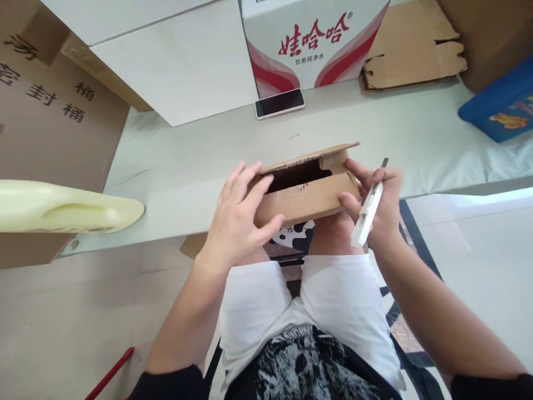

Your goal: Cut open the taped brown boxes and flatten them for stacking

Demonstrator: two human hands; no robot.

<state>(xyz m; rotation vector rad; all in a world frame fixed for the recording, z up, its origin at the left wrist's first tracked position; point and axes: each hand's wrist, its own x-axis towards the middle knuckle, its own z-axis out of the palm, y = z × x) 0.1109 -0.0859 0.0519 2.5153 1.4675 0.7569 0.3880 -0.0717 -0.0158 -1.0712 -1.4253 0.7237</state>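
Note:
A small brown cardboard box [306,197] is at the front edge of the table, with its lid flap raised along the far side and a dark gap showing inside. Its contents are hidden in shadow. My left hand [241,214] grips the left end, fingers over the top and thumb against the front face. At the right end, my right hand [381,203] steadies the box with thumb and index finger. The same hand holds a white utility knife [368,214], its short blade exposed and pointing away from me.
Behind the box lies a phone-like device [280,104] with a dark screen, beside a white-and-red carton [308,50]. Flattened cardboard [412,50] and a blue container [499,105] are at right. A pale yellow bottle-shaped object [70,206] juts in from the left, near a large carton [54,122].

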